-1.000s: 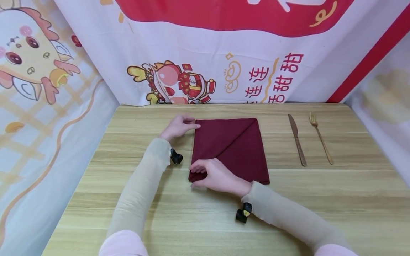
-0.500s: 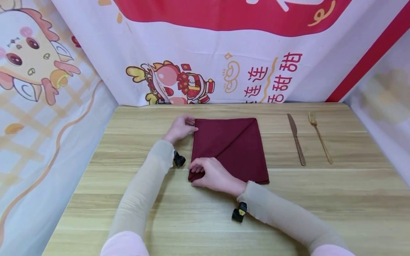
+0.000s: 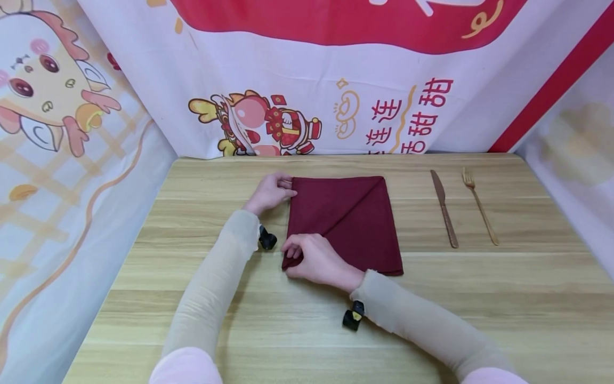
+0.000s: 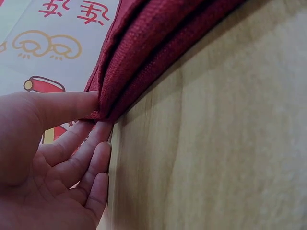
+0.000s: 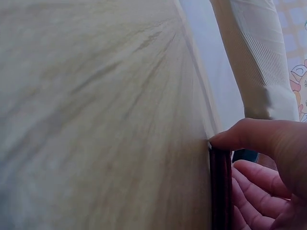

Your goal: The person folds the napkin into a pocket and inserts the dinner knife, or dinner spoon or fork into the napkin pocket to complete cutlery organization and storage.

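1. In the head view we see the cloth (image 3: pixel 357 229) lying flat on the worktop (image 3: pixel 479 309), a diagonal fold line crossing it.
2. The left hand (image 3: pixel 270 193) has its fingers clamped on the cloth's far-left corner; only the left wrist view shows us the stacked layers there, thumb against one side.
3. The right hand (image 3: pixel 320 260) pinches the near-left corner; the right wrist view gives us its layered edge.
4. Only from the head do we see the knife (image 3: pixel 444 209) and fork (image 3: pixel 480 207), right of the cloth.
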### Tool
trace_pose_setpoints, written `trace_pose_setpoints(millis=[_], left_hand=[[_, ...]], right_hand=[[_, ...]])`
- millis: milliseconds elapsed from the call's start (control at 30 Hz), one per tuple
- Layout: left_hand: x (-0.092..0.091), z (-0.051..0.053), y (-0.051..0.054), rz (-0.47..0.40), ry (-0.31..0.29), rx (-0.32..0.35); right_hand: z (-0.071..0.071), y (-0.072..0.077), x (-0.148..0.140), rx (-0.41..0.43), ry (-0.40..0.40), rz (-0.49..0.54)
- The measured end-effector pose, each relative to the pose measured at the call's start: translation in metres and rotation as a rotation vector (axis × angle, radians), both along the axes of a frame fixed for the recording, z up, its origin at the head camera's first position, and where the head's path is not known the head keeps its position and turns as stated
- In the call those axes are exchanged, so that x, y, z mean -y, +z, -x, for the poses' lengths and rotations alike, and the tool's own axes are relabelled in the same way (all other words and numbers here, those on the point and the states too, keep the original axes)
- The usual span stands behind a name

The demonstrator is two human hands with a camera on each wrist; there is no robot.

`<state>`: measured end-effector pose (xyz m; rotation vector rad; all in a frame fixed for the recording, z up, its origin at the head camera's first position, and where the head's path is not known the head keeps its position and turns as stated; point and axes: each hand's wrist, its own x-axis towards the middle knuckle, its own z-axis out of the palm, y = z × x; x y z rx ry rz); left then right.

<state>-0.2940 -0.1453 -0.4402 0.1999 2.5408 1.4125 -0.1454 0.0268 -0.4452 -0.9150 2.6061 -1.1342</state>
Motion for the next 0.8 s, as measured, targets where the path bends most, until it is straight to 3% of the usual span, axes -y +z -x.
trace_pose_setpoints(millis=[400,800], left_hand=[[0.002,0.0,-0.002,0.01,-0.007,-0.009],[0.003,0.002,-0.003,0.006,-0.01,-0.011]], right_hand=[[0.003,0.004,0.0,0.006,0.041,-0.045],[0.006,0.01,-0.01,-0.071,0.192,-0.13]])
